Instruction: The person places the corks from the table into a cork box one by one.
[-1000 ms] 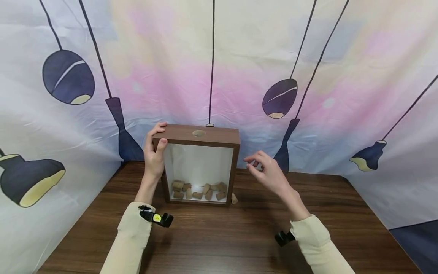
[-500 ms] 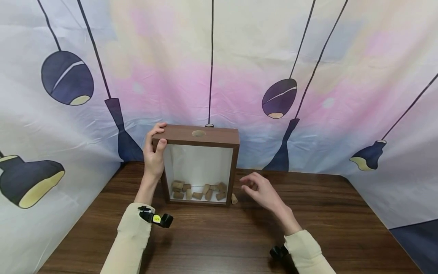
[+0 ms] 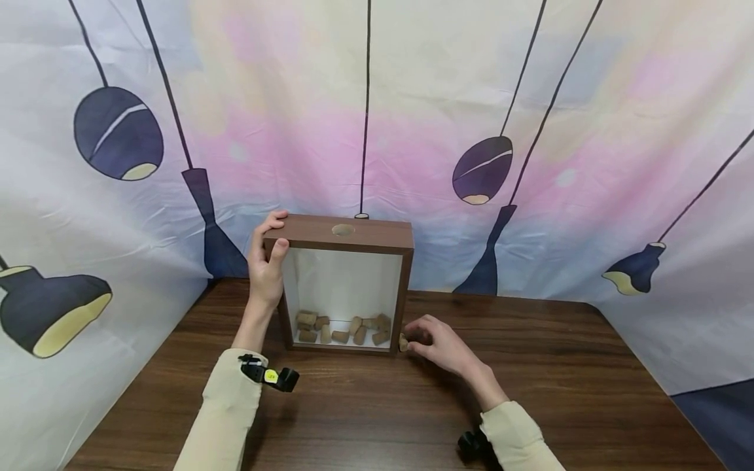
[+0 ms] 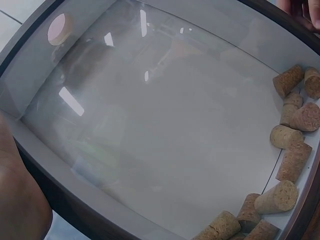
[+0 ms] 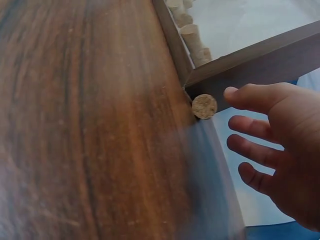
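Observation:
A shallow brown wooden box point(image 3: 347, 247) with a clear front and a round hole point(image 3: 343, 229) in its top stands upright on the table. My left hand point(image 3: 266, 265) grips its upper left corner, thumb at the front edge and fingers on the top. Several corks point(image 4: 295, 161) lie along the bottom inside. One loose cork point(image 5: 204, 106) is on the table beside the box's lower right corner. My right hand point(image 3: 438, 341) is close to this cork, its fingers loosely bent around it; the right wrist view shows a small gap between thumb and cork.
The dark wood-grain table point(image 3: 365, 405) runs under both arms. Behind and at the sides hangs a pastel cloth point(image 3: 424, 118) printed with lamps. Cameras are strapped to both sleeves.
My right hand has moved down and to the left, from beside the box's upper part to the loose cork. The left hand and the box have stayed in place.

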The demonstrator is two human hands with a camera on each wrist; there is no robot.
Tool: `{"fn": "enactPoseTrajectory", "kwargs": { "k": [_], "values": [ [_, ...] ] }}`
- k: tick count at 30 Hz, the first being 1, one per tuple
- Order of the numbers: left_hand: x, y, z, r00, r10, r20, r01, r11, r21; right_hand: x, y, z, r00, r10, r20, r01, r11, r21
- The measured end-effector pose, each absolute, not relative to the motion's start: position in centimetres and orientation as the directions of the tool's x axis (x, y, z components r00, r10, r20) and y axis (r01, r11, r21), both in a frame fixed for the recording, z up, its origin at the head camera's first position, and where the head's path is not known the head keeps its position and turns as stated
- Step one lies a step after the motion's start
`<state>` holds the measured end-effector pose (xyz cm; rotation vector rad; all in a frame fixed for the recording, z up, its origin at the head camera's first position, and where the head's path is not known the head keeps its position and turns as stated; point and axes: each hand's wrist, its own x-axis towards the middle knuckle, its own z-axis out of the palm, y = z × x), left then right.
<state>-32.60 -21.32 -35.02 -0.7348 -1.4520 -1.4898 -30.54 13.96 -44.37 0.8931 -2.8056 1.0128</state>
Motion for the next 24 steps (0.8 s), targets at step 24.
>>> {"fn": "enactPoseTrajectory", "kwargs": {
  "k": [24],
  "values": [
    [-32.5,-21.3,-35.0,-0.427,-0.191,0.884,0.890,0.085,0.449,-31.1,13.6,-44.2,-0.833,-0.476,0.281,-0.547,0.638,-0.541]
  ]
}}
